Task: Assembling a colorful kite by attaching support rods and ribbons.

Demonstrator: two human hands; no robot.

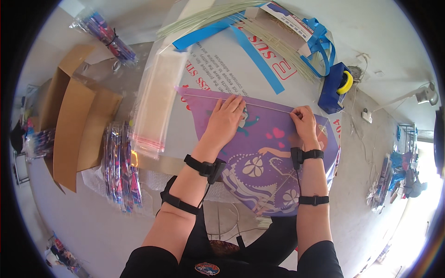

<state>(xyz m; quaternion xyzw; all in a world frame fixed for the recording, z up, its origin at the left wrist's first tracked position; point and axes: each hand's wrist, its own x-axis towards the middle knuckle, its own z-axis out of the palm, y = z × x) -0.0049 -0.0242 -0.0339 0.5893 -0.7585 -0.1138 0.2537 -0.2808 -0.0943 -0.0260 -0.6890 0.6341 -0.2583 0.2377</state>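
Note:
A purple kite (264,160) of thin printed sheet, with hearts and a figure in a patterned dress, lies spread on the table, its lower part hanging over the near edge. A thin pale rod (269,107) runs along its far edge. My left hand (227,118) lies flat on the sheet with fingers stretched out, by the left part of the rod. Farther right, my right hand (304,121) is closed in a pinch at the rod and the sheet's edge. Its fingertips partly hide the spot they grip.
Clear plastic bags (155,102) lie left of the kite. Beyond it are pale thin rods (204,22), blue strips (259,60), an open carton (280,23) and a blue tape dispenser (330,95). A cardboard box (76,125) and wrapped bundles (121,171) stand at left.

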